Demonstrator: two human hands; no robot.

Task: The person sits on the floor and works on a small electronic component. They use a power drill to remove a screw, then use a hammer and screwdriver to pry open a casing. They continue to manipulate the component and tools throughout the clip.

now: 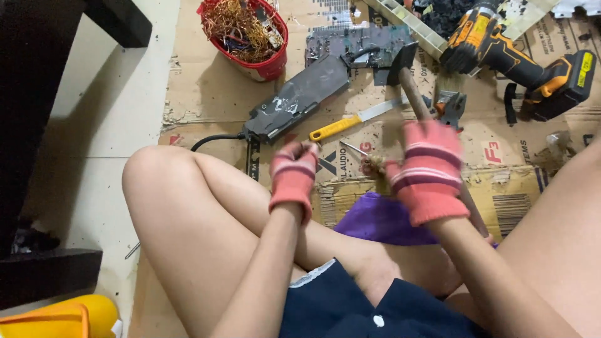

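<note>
The right hand [429, 172] grips a raised hammer [410, 78]; the left hand [293, 175] pinches a thin metal rod [355, 148] (blurred, perhaps a chisel) between both hands. Striking seems mid-way; copper wire [241, 25] already fills the bucket [269, 66] beyond.

Both hands are wearing knitted cloth gloves, coral with pale stripes: left hand [293, 177], right hand [428, 172]. The hammer [410, 75] is showing a matt wooden handle and a dark metal head. The cardboard sheet [206, 94] is lying rough and torn. The bucket [270, 62] is glossy red plastic. The knife [360, 119] is pairing a bright metal blade with a yellow plastic grip.
</note>
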